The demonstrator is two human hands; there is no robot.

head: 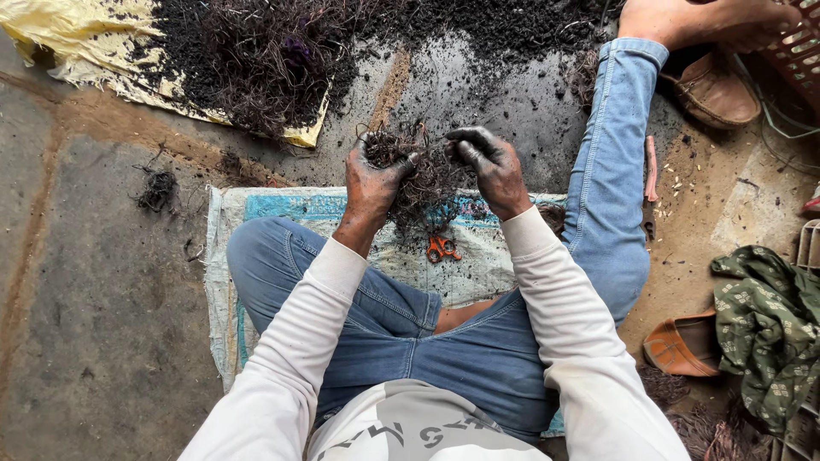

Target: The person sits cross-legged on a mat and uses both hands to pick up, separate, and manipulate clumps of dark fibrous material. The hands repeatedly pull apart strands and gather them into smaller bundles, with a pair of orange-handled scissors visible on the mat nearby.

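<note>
Gripping tangled dark roots [424, 183] with both hands [431, 171].

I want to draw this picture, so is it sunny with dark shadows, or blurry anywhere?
Head view: soft, even light, no hard shadows or glare. The left hand, right hand and the tangle of dark roots they hold look sharp. The orange scissors are clear too. The edges bend slightly, like a wide lens.
</note>
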